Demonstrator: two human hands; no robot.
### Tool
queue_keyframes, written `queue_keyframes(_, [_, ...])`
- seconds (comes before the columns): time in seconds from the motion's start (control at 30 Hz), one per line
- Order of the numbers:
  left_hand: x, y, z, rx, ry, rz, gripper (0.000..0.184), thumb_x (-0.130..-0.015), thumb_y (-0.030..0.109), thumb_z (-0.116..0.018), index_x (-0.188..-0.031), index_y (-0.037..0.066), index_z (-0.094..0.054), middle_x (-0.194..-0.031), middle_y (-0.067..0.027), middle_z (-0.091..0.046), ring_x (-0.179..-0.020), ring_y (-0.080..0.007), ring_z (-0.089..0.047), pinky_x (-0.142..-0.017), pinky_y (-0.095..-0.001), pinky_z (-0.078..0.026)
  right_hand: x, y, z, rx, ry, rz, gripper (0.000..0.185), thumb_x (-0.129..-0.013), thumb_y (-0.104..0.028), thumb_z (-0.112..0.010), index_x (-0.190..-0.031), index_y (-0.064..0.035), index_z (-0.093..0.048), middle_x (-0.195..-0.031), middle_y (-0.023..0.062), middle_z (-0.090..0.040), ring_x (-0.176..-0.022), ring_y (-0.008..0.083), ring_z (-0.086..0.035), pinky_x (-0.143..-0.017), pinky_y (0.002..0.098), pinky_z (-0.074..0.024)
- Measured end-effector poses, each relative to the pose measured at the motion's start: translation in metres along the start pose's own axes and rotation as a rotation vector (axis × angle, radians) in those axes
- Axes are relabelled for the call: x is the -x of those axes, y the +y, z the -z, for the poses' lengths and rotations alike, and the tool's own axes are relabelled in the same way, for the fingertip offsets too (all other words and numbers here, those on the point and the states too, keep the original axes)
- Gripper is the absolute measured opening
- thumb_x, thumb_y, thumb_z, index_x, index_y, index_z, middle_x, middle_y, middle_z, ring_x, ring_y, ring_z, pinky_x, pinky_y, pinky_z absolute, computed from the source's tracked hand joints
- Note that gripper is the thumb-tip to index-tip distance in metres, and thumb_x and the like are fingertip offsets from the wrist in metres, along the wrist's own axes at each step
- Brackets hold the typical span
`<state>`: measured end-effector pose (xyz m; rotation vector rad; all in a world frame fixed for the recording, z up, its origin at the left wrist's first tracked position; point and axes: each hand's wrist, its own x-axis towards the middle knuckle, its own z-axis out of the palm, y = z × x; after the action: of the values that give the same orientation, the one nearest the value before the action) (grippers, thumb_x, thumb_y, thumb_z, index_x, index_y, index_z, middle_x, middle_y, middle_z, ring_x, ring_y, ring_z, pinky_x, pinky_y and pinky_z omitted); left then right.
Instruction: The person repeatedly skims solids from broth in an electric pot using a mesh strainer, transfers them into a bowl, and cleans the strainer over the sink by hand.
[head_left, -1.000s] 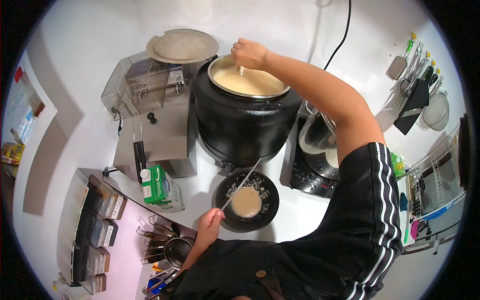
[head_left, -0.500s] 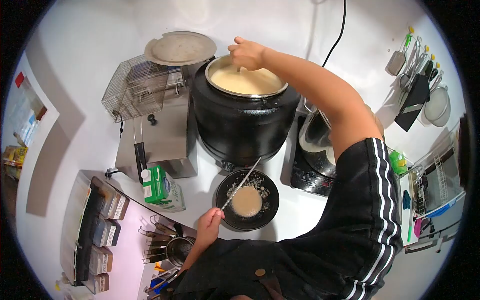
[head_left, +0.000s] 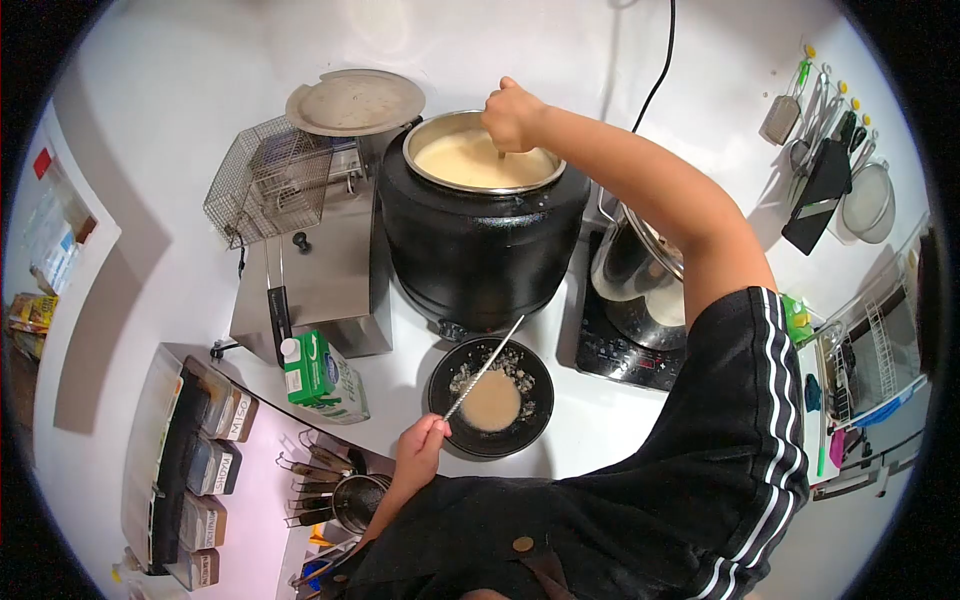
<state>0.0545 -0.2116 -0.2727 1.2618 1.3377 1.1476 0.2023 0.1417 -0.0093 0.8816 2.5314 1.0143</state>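
My left hand [head_left: 420, 445] is closed around the end of a thin, silvery metal stick [head_left: 485, 370]. The stick slants over a black bowl [head_left: 540, 415], which holds a beige liquid [head_left: 490, 402] ringed by pale crumbly bits. My right hand [head_left: 513, 118] is closed above the right part of a large black soup kettle [head_left: 480, 250] full of creamy yellow soup [head_left: 465, 160]. A short piece of a handle shows below that fist, going into the soup; the utensil's lower end is hidden.
Left of the kettle is a steel fryer [head_left: 335, 290] with a wire basket [head_left: 265, 180]; a round lid [head_left: 355, 103] is behind. A green-white carton [head_left: 325, 380] stands near the bowl. To the right, a steel pot [head_left: 635, 285] sits on an induction cooker [head_left: 625, 360].
My right hand has moved rightward and slightly nearer over the kettle. My left hand and the stick keep nearly the same place. The view has shifted a little.
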Motion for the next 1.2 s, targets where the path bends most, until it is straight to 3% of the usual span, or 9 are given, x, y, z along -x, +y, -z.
queue_keyframes(0.33, [0.002, 0.001, 0.002, -0.002, 0.014, 0.017, 0.02, -0.088, 0.015, -0.043, -0.075, 0.001, -0.051, -0.06, 0.0003, -0.044, -0.056, -0.007, -0.04, -0.052, -0.0221, -0.034, 0.002, -0.02, 0.005, -0.23, -0.148, -0.196, 0.026, -0.073, -0.022, -0.05, -0.09, -0.0081, -0.064, -0.091, 0.01, -0.063, -0.087, 0.022, -0.058, -0.082, 0.0395, -0.0328])
queue_keyframes(0.43, [0.001, 0.0, 0.003, -0.003, 0.004, 0.022, 0.021, -0.088, 0.015, -0.043, -0.075, 0.001, -0.051, -0.059, 0.001, -0.043, -0.056, -0.0066, -0.04, -0.051, -0.0218, -0.033, 0.004, -0.024, 0.0, -0.296, -0.057, -0.201, 0.024, -0.068, -0.022, -0.051, -0.077, -0.0055, -0.065, -0.082, 0.0137, -0.062, -0.079, 0.0255, -0.059, -0.077, 0.0377, -0.0353])
queue_keyframes(0.53, [0.001, 0.0, 0.003, 0.011, -0.001, 0.024, 0.021, -0.088, 0.015, -0.043, -0.075, 0.002, -0.051, -0.059, 0.0017, -0.042, -0.055, -0.0062, -0.038, -0.051, -0.0216, -0.033, 0.003, -0.023, 0.001, -0.342, -0.066, -0.263, 0.027, -0.068, -0.023, -0.049, -0.078, -0.0037, -0.065, -0.084, 0.0149, -0.062, -0.081, 0.0271, -0.059, -0.078, 0.04, -0.0363])
queue_keyframes(0.63, [0.0, 0.0, 0.002, 0.025, -0.002, 0.001, 0.021, -0.089, 0.018, -0.042, -0.075, 0.004, -0.051, -0.058, 0.0039, -0.039, -0.054, -0.0051, -0.035, -0.049, -0.0207, -0.029, 0.005, -0.011, 0.002, -0.385, -0.155, -0.375, 0.036, -0.076, -0.028, -0.044, -0.097, -0.0049, -0.063, -0.099, 0.0131, -0.061, -0.096, 0.0258, -0.056, -0.084, 0.0418, -0.0349])
queue_keyframes(0.87, [-0.002, -0.005, -0.001, 0.084, -0.018, -0.024, 0.021, -0.088, 0.018, -0.042, -0.075, 0.005, -0.05, -0.058, 0.0059, -0.035, -0.052, -0.0041, -0.031, -0.048, -0.0199, -0.025, 0.025, 0.035, -0.037, -0.51, -0.168, -0.527, 0.038, -0.077, -0.028, -0.04, -0.093, -0.0029, -0.063, -0.101, 0.0165, -0.06, -0.097, 0.0302, -0.056, -0.081, 0.0399, -0.0428])
queue_keyframes(1.0, [-0.003, -0.003, -0.001, 0.06, -0.022, -0.02, 0.021, -0.088, 0.018, -0.042, -0.074, 0.004, -0.05, -0.058, 0.0058, -0.035, -0.053, -0.0042, -0.031, -0.048, -0.0199, -0.025, 0.041, 0.052, -0.059, -0.481, -0.158, -0.43, 0.028, -0.069, -0.025, -0.049, -0.081, -0.0059, -0.066, -0.09, 0.0179, -0.062, -0.087, 0.0322, -0.058, -0.073, 0.0397, -0.0456])
queue_keyframes(1.07, [-0.003, -0.003, 0.001, -0.014, -0.04, 0.0, 0.021, -0.088, 0.017, -0.043, -0.075, 0.002, -0.051, -0.06, 0.0012, -0.043, -0.057, -0.0069, -0.04, -0.053, -0.022, -0.034, 0.05, 0.055, -0.062, -0.48, -0.166, -0.394, 0.025, -0.065, -0.023, -0.052, -0.077, -0.0069, -0.066, -0.086, 0.0183, -0.062, -0.083, 0.0324, -0.059, -0.071, 0.0402, -0.0458])
queue_keyframes(1.13, [-0.003, 0.0, 0.0, -0.019, -0.047, 0.001, 0.021, -0.088, 0.017, -0.043, -0.075, 0.002, -0.051, -0.061, 0.0004, -0.044, -0.058, -0.0072, -0.04, -0.054, -0.0224, -0.034, 0.055, 0.055, -0.067, -0.572, -0.014, -0.399, 0.02, -0.061, -0.023, -0.053, -0.061, -0.0046, -0.061, -0.06, 0.0179, -0.056, -0.061, 0.0318, -0.056, -0.056, 0.0405, -0.042])
queue_keyframes(1.2, [-0.004, 0.002, 0.0, -0.024, -0.055, 0.003, 0.021, -0.088, 0.017, -0.042, -0.075, 0.002, -0.051, -0.061, -0.0003, -0.045, -0.058, -0.0076, -0.041, -0.054, -0.0228, -0.035, 0.059, 0.06, -0.071, -0.616, -0.048, -0.428, 0.02, -0.06, -0.022, -0.054, -0.065, -0.0049, -0.063, -0.068, 0.018, -0.058, -0.067, 0.0321, -0.058, -0.059, 0.0403, -0.0437])
